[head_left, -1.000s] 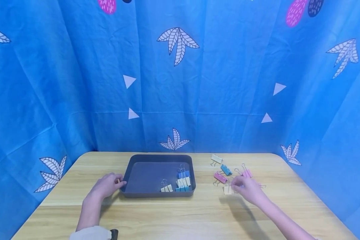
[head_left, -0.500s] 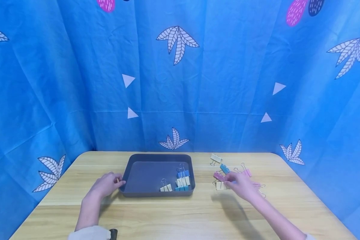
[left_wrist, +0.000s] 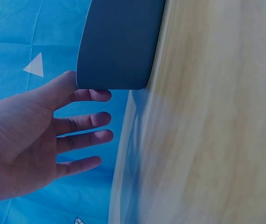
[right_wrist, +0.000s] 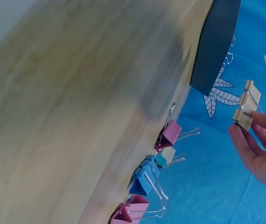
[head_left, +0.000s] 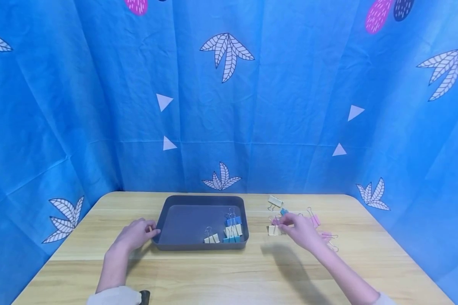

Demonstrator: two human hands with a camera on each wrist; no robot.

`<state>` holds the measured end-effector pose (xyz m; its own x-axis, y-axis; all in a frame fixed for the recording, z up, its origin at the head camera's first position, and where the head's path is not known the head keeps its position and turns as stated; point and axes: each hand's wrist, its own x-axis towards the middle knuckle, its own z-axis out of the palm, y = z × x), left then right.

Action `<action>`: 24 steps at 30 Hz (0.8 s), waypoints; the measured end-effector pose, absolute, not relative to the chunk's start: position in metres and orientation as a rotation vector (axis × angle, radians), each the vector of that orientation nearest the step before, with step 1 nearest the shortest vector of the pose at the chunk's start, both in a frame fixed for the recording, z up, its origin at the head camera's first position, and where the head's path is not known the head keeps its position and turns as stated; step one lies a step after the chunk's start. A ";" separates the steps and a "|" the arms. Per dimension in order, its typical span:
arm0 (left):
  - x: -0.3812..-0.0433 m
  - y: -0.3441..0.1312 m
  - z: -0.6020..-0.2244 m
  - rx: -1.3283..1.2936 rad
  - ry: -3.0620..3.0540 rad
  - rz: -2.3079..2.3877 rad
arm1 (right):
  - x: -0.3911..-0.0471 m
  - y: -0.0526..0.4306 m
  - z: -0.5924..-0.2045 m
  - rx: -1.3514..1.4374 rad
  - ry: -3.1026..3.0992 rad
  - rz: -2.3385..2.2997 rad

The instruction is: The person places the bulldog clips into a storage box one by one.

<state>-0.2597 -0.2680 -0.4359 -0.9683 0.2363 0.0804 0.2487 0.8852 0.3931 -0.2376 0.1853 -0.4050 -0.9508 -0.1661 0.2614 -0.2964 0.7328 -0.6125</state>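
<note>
Pinched at its right end by the right grip (head_left: 301, 231), the cream clip (head_left: 273, 231) is held above the bench (head_left: 213, 275), long axis pointing left toward the tray (head_left: 198, 247), which the left grip (head_left: 135, 235) pinches.

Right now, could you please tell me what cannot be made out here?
Head view: lower part of the loose teal binder clip, hidden by the right hand.
Left wrist view: dark grey rectangular tray, cut off by the top edge.
Right wrist view: lowest pink binder clip, cut off by the bottom edge.
</note>
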 end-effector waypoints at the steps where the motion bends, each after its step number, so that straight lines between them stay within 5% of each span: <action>1: -0.260 -0.268 -0.436 -0.383 -3.023 -0.637 | -0.238 0.184 -0.404 0.369 -2.742 1.021; 24: -0.260 -0.269 -0.438 -0.364 -3.018 -0.669 | -0.249 0.162 -0.395 0.409 -2.710 1.109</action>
<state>-0.2601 -0.2693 -0.4377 -0.9722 0.2205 0.0786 0.2331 0.8803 0.4131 -0.2488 0.1617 -0.3954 -0.9451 -0.1826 0.2712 -0.3203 0.6832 -0.6562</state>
